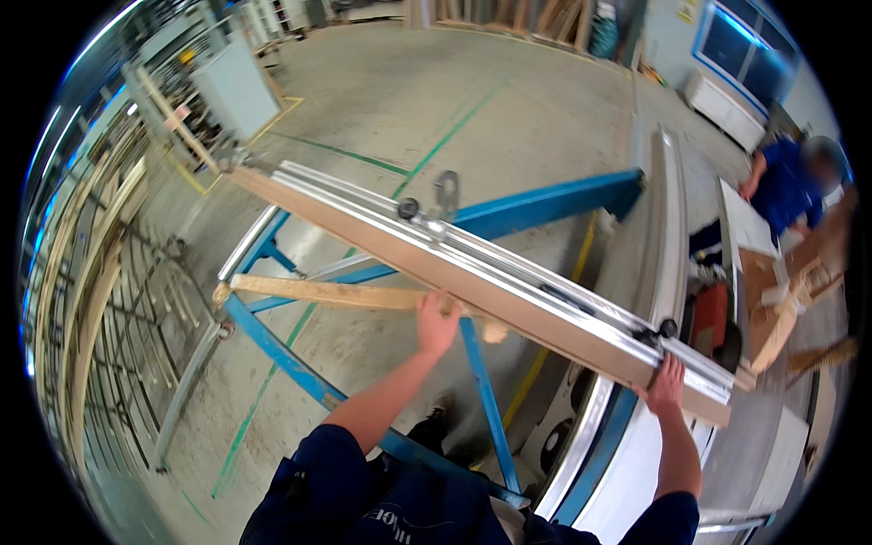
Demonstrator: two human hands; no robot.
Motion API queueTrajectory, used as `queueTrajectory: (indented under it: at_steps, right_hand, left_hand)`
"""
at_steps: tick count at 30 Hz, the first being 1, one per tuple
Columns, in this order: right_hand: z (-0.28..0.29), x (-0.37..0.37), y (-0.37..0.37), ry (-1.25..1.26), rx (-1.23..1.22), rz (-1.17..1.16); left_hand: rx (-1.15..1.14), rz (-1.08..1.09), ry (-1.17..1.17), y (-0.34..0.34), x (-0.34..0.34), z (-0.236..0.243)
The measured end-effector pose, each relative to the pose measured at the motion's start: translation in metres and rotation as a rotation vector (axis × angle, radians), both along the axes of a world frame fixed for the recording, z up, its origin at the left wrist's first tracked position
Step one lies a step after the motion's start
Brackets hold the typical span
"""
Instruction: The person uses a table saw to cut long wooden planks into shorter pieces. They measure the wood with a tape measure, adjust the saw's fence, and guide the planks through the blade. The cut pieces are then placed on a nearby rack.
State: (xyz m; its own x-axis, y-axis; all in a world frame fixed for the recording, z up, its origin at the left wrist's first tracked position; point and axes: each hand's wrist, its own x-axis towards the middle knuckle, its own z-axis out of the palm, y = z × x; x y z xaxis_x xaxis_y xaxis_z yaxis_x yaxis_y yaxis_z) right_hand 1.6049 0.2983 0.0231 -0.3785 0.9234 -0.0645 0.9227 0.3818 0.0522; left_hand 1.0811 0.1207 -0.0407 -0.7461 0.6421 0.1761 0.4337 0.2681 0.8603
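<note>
Right grip (666, 384) of mine holds the long brown board (427, 269) near its right end, fingers laid over the top and thumb at the near edge. In the head view, my left grip (439, 325) is farther along, fingers bent against the board's near edge; whether they close around anything I cannot tell. A pale wooden bar (341, 292) runs out leftward from just beside that grip, over the blue frame (291, 359).

From my right grip the board slants away up and to the left, passing just beyond my left grip and on well past it. A short end of it sticks out to the right of my right grip. Along its far side lies a silver metal fence (509, 257), with a round black knob (408, 208) on it, beyond my left grip. Another black knob (668, 328) sits just beyond my right fingers. Farther right, a co-worker (788, 189) in dark blue is beside a pale panel (743, 218).
</note>
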Motion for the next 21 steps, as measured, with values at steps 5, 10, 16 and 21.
queueTrajectory:
  at_steps: [5, 10, 16, 21]
  right_hand:
    - [-0.038, 0.011, -0.018, 0.177, -0.025, -0.084]
    - [-0.042, -0.087, -0.117, 0.233, -0.065, -0.122]
    - [-0.004, -0.205, -0.212, 0.319, -0.142, -0.052]
    - [0.044, -0.257, -0.199, 0.250, -0.041, -0.061]
  left_hand:
    - [-0.106, 0.487, -0.448, 0.016, -0.124, 0.003]
    - [0.089, 0.519, -1.122, 0.046, -0.236, -0.042]
    - [0.500, 0.287, -1.436, 0.067, -0.245, -0.052]
    - [0.519, 0.149, -1.565, 0.050, -0.269, -0.072]
